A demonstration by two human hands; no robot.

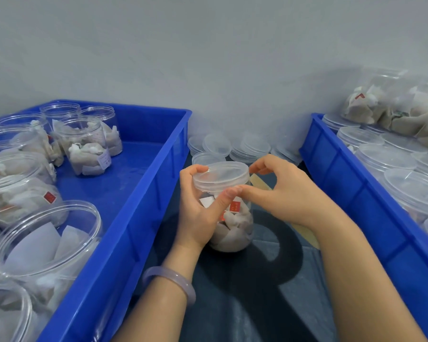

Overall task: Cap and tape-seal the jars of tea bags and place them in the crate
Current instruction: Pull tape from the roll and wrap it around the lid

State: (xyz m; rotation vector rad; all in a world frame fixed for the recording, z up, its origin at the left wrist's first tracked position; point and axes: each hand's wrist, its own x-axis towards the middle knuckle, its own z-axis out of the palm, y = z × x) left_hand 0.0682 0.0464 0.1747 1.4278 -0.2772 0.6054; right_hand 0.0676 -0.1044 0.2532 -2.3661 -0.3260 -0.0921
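A clear plastic jar (235,233) of tea bags stands on the dark table between two blue crates. A clear cap (220,175) sits on its mouth. My left hand (198,211) wraps round the jar's upper body, thumb across the front and a fingertip on the cap's top. My right hand (279,191) is beside the cap on the right, thumb pressed against the cap's lower edge, fingers curled just behind it. Whether tape is between the fingers I cannot tell.
The left blue crate (134,218) holds several uncapped jars of tea bags. The right blue crate (351,183) holds several capped jars, with more stacked above. Loose clear caps (247,146) are piled at the wall behind the jar. A tan tape strip (307,233) lies on the table.
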